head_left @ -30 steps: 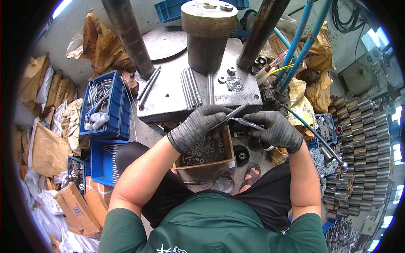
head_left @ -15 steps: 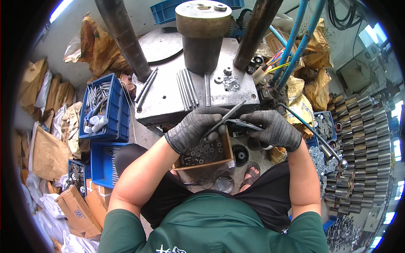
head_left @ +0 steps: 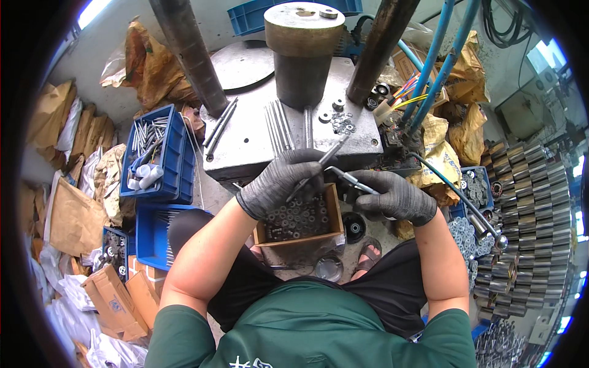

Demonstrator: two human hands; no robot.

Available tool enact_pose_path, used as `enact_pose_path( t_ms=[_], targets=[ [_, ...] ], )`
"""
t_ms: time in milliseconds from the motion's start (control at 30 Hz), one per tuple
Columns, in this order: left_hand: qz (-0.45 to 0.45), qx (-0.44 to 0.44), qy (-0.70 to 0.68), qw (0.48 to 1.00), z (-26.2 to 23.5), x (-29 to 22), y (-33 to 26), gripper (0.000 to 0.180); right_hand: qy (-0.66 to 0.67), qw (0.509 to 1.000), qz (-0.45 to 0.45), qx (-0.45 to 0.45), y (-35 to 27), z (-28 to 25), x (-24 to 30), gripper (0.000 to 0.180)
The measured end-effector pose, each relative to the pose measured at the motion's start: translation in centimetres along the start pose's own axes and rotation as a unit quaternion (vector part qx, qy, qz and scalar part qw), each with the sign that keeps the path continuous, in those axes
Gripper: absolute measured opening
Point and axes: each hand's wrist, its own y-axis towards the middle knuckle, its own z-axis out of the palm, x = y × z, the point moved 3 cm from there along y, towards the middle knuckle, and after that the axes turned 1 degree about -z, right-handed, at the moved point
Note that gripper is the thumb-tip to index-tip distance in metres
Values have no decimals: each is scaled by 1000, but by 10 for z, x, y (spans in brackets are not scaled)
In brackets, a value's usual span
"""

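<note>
While both gloved hands grip metal rods (head_left: 318,167), cardboard box (head_left: 334,216) of washers (head_left: 297,218) beneath, blue crate (head_left: 178,161) of rods alongside

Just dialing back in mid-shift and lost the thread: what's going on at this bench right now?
A seated person in grey gloves works at a metal press table. The left hand holds a thin metal rod slanting up to the right, over a small cardboard box of washers on the lap. The right hand grips a bent metal piece whose tip is close to the rod. More rods lie on the table, and a blue crate of rods sits to the left.
</note>
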Motion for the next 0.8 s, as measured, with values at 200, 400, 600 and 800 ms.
enact_pose_path(
  t_ms=[200,400,600,800],
  targets=[
    [93,-246,205,943,-54,-20,-6,31,4,986,-102,-129,-4,-8,14,54],
    [264,-415,615,617,-112,-50,-24,56,-45,949,-144,-276,0,-39,1,46],
    [163,-434,700,543,-121,-56,-21,21,-12,925,-182,-332,21,-62,-16,39],
    [136,-448,732,495,-111,-65,-16,27,-155,898,-187,-366,44,-78,-32,40]
  ],
)
